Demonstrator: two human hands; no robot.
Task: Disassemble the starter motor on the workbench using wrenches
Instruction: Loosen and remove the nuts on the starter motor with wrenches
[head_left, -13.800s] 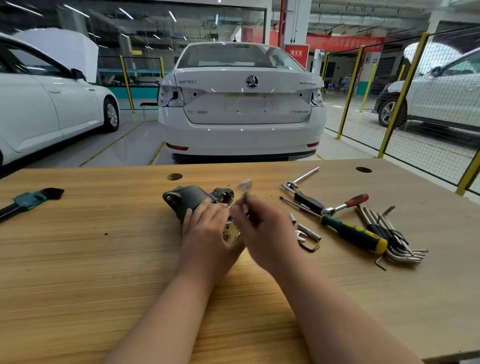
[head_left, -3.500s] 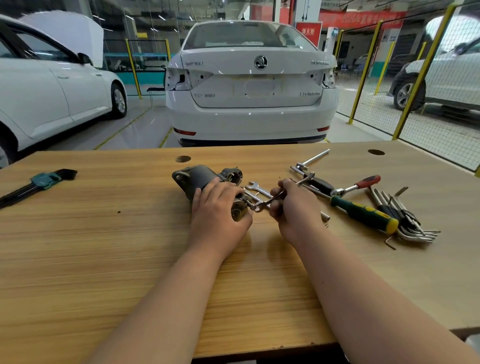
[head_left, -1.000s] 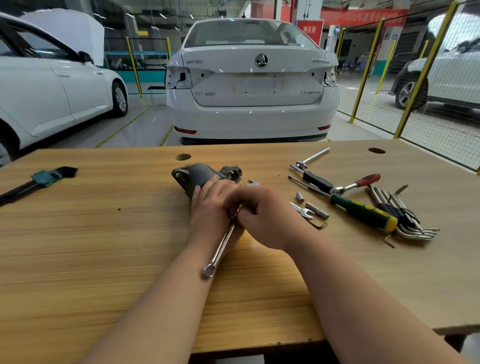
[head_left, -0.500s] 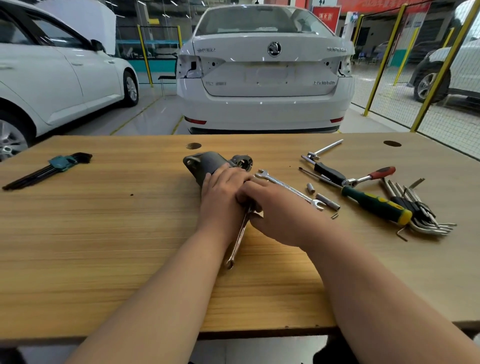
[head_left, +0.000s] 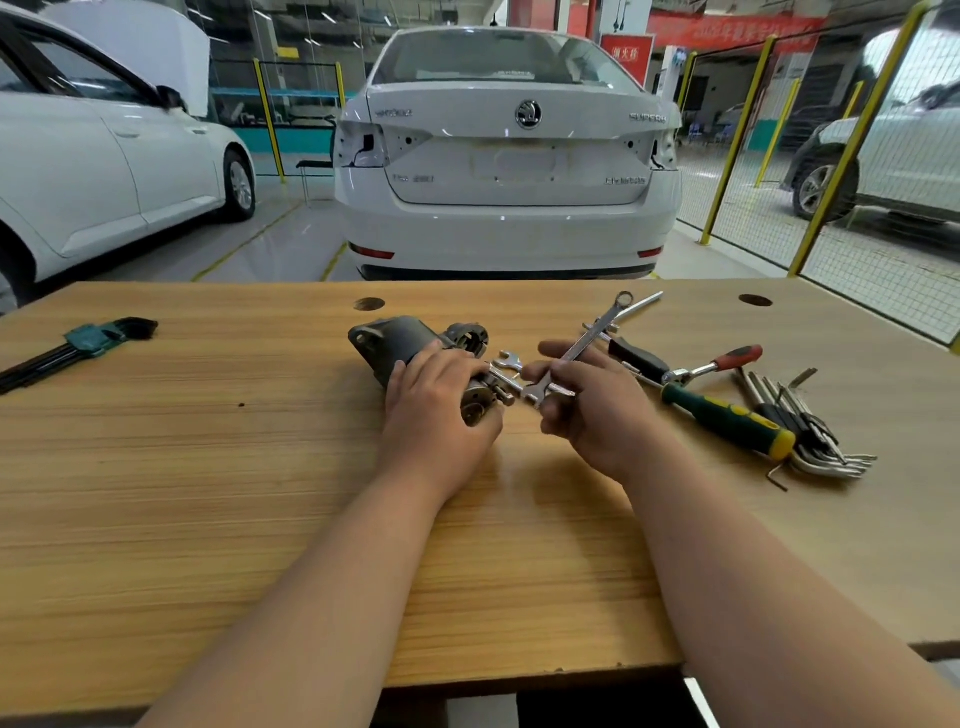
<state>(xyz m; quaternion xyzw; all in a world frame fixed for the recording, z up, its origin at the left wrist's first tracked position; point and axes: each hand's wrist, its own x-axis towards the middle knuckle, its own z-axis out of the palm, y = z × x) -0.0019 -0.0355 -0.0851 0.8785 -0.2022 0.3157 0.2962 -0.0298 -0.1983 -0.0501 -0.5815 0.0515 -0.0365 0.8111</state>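
Head view: left hand (head_left: 441, 395) clamps starter motor (head_left: 410, 343) against workbench (head_left: 208, 467); right hand (head_left: 592, 410) pinches wrench (head_left: 576, 353) mid-shank, open end just beside motor's stud. Motor looks heavy, rigid; best held around its body.

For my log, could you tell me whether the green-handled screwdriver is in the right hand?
No, the right hand holds a wrench; the screwdriver lies on the bench.

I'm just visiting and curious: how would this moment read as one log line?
left hand: steadying starter motor | right hand: holding combination wrench, open end near motor's terminal end | workbench: spare tools right
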